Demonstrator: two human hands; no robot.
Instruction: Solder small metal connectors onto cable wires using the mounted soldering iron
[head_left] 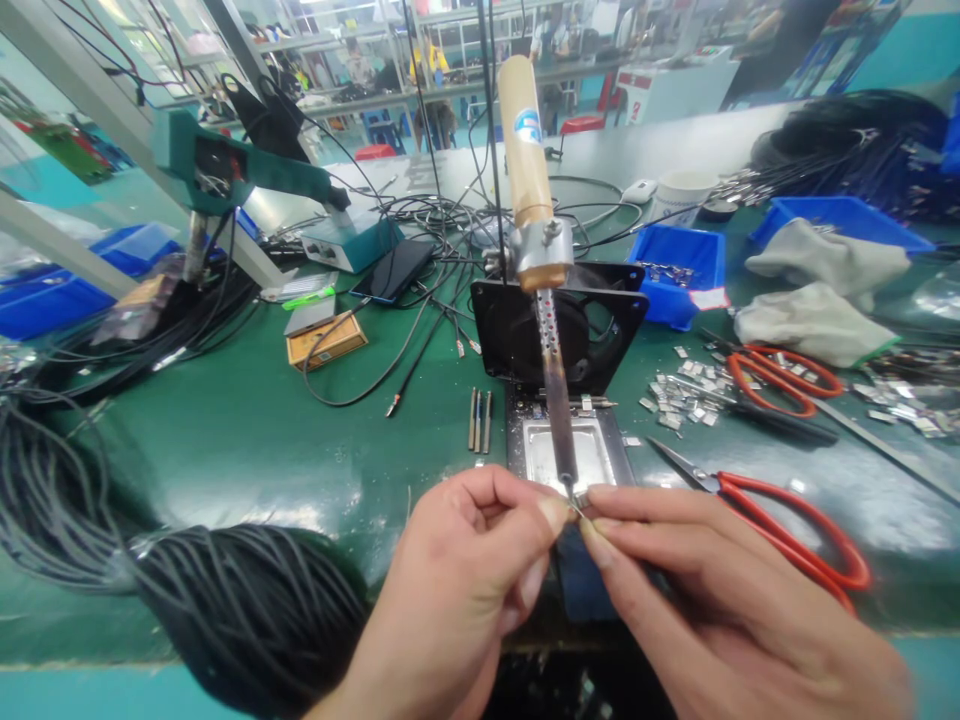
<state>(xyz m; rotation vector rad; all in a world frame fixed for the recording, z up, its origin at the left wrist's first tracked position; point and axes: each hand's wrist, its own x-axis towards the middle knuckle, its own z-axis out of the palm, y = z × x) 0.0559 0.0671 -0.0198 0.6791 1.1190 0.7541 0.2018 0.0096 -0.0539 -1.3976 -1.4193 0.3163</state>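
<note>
A soldering iron [556, 400] with a wooden handle is clamped tip-down over a shallow metal tray [534, 450]. Right at its tip, my left hand [480, 560] and my right hand [690, 570] meet with pinched fingertips. A thin silvery wire [577, 509] shows between them, running to my right thumb and finger. Whatever my left fingers pinch is mostly covered and too small to name. Just right of my right hand lie red-handled scissors [780, 510]. Three small rods [480, 420] lie left of the tray.
A black fan [495, 325] stands behind the iron. Bundled black cables [255, 590] fill the front left. Small metal pieces [686, 395], a second orange-handled pair of scissors [772, 375], gloves [814, 325] and a blue bin [675, 265] are right. A phone [394, 272] lies among loose cables.
</note>
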